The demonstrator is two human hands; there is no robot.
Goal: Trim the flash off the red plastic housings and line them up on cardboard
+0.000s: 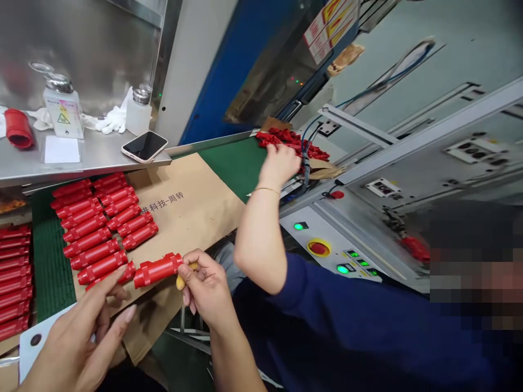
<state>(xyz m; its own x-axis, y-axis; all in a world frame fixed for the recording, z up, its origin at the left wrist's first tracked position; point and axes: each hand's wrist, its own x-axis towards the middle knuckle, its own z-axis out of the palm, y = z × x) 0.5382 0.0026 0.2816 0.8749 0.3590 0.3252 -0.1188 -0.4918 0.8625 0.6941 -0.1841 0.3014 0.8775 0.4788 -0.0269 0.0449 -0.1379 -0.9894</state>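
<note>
My right hand [208, 288] is closed at the right end of a red plastic cylinder [157, 270] with ribbed bands. A yellow piece [181, 281], maybe a tool handle, shows between its thumb and fingers. My left hand [81, 332] has its thumb and index finger apart and holds nothing. Its index fingertip is close to another red cylinder [126, 272] at the near end of the rows; whether they touch I cannot tell. Red cylinders [92, 242] lie in two slanting rows on a brown cardboard sheet [196, 201].
A co-worker's arm [261, 234] reaches across to a pile of red parts [286, 139]. More red cylinders [14, 283] stand at far left. A phone [145, 146] and dispenser bottles [64, 111] sit on a metal shelf. A control panel [327, 245] has lit buttons.
</note>
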